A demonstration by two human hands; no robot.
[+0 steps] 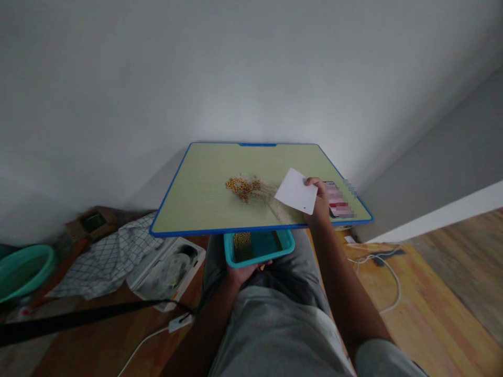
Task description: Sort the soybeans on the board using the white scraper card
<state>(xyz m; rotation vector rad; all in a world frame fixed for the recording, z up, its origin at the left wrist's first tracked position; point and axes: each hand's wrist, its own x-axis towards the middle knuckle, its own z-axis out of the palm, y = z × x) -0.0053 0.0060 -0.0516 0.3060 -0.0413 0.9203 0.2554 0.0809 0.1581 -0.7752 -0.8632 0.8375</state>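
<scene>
My right hand [319, 201] grips a white card [296, 191] by its right edge, tilted above the table top. Left of the card lies a small heap of orange-brown kernels or beans [243, 187], and a pale grainy strip [282, 210] runs from it toward the table's front edge. Below that edge my left hand [245, 272] holds a teal plastic tray [288, 250] from underneath, over my lap. Inside the tray are yellowish beans or grains [242, 245], mostly at its left side. Most of the left fingers are hidden under the tray.
The pale green table [196, 204] has a blue rim and stands against a grey wall. A phone [337, 200] lies at its right. On the floor are a teal basin [27, 272], checked cloth [106, 256], an open white box [168, 269], a power strip [181, 322] and white cables [397, 285].
</scene>
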